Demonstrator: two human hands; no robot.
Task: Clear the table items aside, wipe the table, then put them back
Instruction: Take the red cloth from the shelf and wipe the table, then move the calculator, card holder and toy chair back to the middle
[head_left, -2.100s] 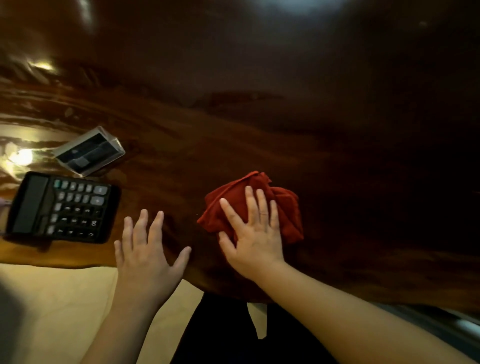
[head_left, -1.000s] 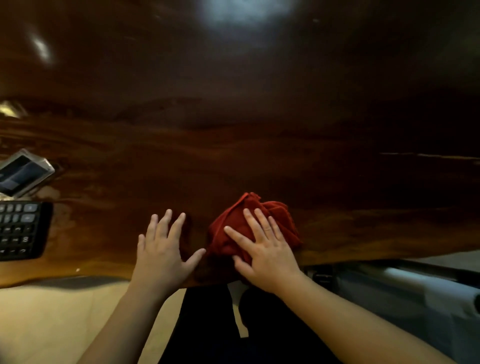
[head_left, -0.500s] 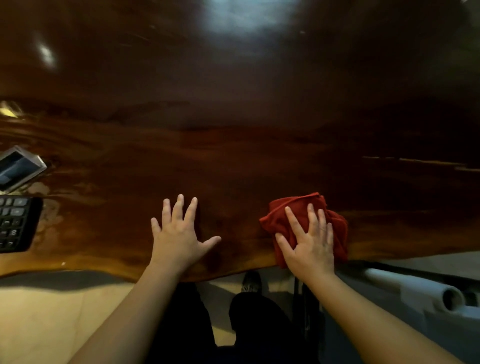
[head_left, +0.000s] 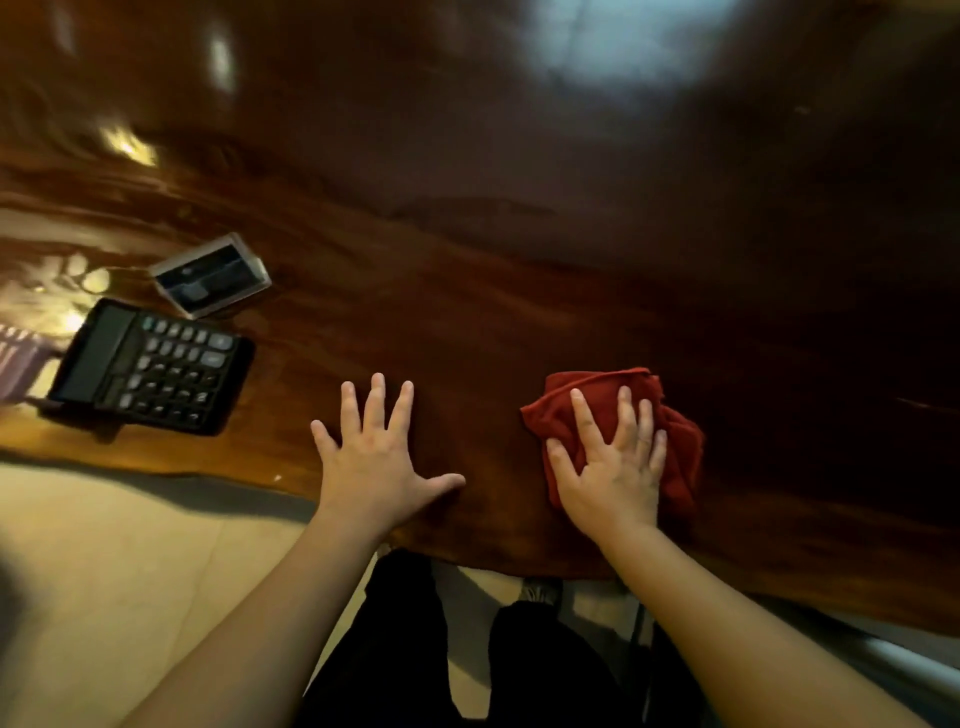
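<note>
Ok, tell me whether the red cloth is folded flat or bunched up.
Bunched up: the red cloth sits in a crumpled wad with raised folds under the right hand.

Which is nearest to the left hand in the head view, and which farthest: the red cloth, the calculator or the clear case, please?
From the left hand:
1. Red cloth, to its right, under the right hand.
2. Calculator, to its left near the table's front edge.
3. Clear case, farther back on the left, beyond the calculator.

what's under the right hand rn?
The right hand lies flat, fingers spread, on a bunched red cloth on the wooden table. The cloth's middle and the wood beneath it are covered.
</note>
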